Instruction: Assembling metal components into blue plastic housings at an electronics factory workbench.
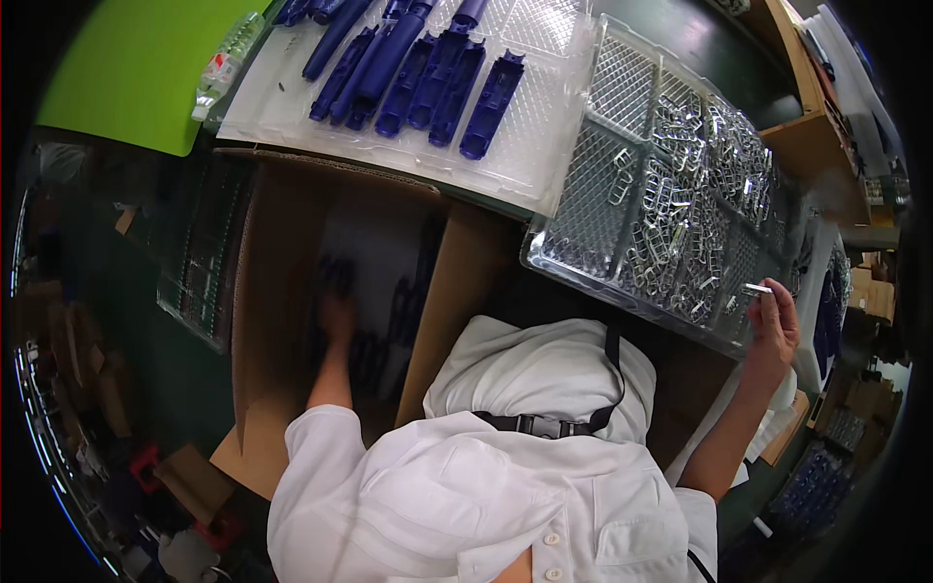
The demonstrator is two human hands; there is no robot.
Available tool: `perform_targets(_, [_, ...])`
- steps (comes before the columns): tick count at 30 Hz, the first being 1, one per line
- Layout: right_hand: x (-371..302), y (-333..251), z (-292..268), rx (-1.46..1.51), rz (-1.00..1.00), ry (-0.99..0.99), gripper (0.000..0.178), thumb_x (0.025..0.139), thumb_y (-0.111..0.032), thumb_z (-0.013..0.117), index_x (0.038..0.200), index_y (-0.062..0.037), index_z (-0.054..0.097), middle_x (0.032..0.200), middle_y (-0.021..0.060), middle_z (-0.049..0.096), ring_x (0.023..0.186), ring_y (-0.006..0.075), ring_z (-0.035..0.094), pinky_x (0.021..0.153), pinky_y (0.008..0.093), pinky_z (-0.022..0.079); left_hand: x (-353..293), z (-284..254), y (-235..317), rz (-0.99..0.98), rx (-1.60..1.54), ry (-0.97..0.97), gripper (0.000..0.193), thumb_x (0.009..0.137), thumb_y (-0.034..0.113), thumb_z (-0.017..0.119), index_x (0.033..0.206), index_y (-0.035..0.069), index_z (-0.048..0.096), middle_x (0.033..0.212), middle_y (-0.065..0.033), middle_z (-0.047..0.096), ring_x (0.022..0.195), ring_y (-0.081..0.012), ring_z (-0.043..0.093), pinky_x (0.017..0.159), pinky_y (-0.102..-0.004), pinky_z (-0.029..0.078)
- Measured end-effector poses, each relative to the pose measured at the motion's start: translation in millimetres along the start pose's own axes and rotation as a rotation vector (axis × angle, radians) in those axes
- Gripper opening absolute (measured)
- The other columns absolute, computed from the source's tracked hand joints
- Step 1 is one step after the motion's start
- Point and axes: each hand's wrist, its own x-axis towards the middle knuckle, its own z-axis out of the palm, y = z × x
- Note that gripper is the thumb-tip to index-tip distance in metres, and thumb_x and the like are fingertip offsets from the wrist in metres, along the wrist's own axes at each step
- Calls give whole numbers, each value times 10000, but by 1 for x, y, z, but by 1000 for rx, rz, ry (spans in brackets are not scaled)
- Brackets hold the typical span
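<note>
My left hand (337, 313) reaches down into a deep cardboard box (437, 282). Dim light and motion blur its fingers, so I cannot tell if they grip one of the dark blue plastic parts (367, 355) lying inside. Off to the right, my right hand (774, 328) is raised by the corner of a clear compartment tray (583, 267). Its fingertips pinch a small shiny metal clip (755, 290). Many similar loose metal clips (671, 214) fill several of the tray's compartments.
Ahead, a white translucent tray (525, 185) bears several long blue plastic shells (491, 107). A clear bottle (225, 63) stands beside it, next to a bright green surface (126, 78). Clear plastic trays (199, 253) stand left of the box. Wooden shelving (816, 146) rises at far right.
</note>
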Motion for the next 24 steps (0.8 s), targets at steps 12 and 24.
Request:
perform_targets(12, [11,-60,54,288,-44,-193,115,951,18,725,1066,20,713,1034,28,688,843,81,616,786,228,497,-204,-242,238,359,-1634,-344,478,1106,329,562,1442,-12,565,1195,-152,694,875,-146,700,759,-302,609])
perform_targets(24, [5,-88,18,-36,-388,-272,171,821,68,800,967,7,737,1231,156,668,1069,208,683,897,318,559,-344,-243,455,595,-1275,-1546,517,1093,270,439,1539,9,452,1257,-151,670,887,-137,682,755,-272,595])
